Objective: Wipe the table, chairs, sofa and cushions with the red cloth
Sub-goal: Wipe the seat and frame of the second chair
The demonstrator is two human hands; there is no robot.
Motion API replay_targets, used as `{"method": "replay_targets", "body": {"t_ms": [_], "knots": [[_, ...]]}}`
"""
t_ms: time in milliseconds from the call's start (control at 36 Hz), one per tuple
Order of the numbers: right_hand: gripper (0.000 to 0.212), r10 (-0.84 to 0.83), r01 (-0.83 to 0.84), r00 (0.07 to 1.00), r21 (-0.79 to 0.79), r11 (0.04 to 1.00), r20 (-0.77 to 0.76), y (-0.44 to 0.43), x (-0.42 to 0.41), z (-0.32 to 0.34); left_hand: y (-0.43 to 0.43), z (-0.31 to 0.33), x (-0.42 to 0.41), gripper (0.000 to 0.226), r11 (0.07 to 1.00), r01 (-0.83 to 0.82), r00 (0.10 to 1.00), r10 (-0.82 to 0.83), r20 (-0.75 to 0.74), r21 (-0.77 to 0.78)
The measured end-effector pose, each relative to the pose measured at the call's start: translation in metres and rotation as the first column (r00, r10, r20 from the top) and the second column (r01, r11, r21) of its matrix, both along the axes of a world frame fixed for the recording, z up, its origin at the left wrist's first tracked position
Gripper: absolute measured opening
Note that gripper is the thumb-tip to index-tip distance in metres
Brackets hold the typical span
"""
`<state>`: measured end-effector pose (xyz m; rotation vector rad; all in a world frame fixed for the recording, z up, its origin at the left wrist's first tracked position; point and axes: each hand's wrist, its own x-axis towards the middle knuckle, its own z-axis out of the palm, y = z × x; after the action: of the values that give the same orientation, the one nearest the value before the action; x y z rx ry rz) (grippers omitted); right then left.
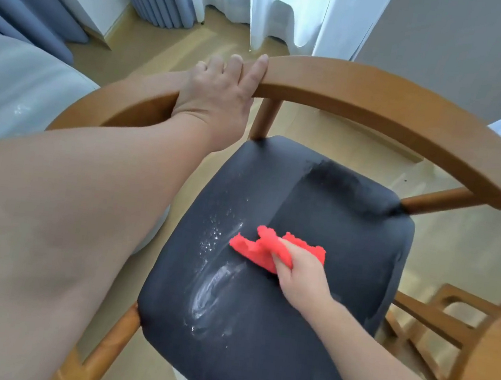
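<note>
A wooden chair with a curved backrest rail point(380, 95) and a dark padded seat point(307, 307) fills the view. My right hand point(298, 274) grips the red cloth point(262, 248) and presses it onto the middle of the seat. White dusty smears and specks point(216, 277) lie on the seat just left of the cloth. My left hand point(220, 91) holds the top of the backrest rail, fingers laid over it.
A light sofa or cushion point(12, 88) stands to the left of the chair. A second wooden chair point(447, 321) and a wooden table edge point(492, 371) are at the right. Blue and white curtains point(281, 7) hang behind, over a tan floor.
</note>
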<state>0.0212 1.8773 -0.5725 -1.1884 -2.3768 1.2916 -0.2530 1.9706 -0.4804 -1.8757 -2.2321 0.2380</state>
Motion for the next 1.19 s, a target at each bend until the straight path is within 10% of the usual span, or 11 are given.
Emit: {"method": "replay_targets", "body": {"t_ms": [250, 528, 695, 945, 1028, 1195], "knots": [[0.029, -0.552, 0.542, 0.833, -0.231, 0.808, 0.027, 0.132, -0.043, 0.022, 0.0, 0.001, 0.0, 0.057, 1.0, 0.001, 0.999, -0.001, 0.042, -0.001], [0.045, -0.056, -0.074, 0.868, 0.241, 0.968, 0.493, 0.137, -0.066, -0.037, 0.0, 0.0, 0.0, 0.058, 1.0, 0.001, 0.999, -0.001, 0.044, -0.003], [0.045, -0.006, -0.1, 0.959, 0.357, 0.929, 0.285, 0.06, -0.061, -0.047, 0.002, 0.0, 0.0, 0.058, 1.0, 0.004, 0.999, -0.005, 0.053, 0.009], [0.033, 0.263, -0.284, 0.948, 0.104, 0.953, 0.182, -0.04, -0.035, -0.021, 0.0, 0.004, 0.002, 0.057, 1.0, -0.003, 0.999, 0.004, 0.046, -0.022], [0.029, 0.077, -0.087, 0.993, -0.102, 0.991, -0.092, -0.008, -0.04, 0.002, 0.0, 0.002, 0.001, 0.057, 1.0, -0.004, 0.999, 0.005, 0.047, -0.014], [0.024, -0.533, 0.432, 0.841, -0.476, 0.766, -0.095, 0.073, -0.062, 0.028, 0.0, 0.003, 0.002, 0.057, 1.0, -0.008, 0.999, 0.008, 0.051, -0.013]]}}
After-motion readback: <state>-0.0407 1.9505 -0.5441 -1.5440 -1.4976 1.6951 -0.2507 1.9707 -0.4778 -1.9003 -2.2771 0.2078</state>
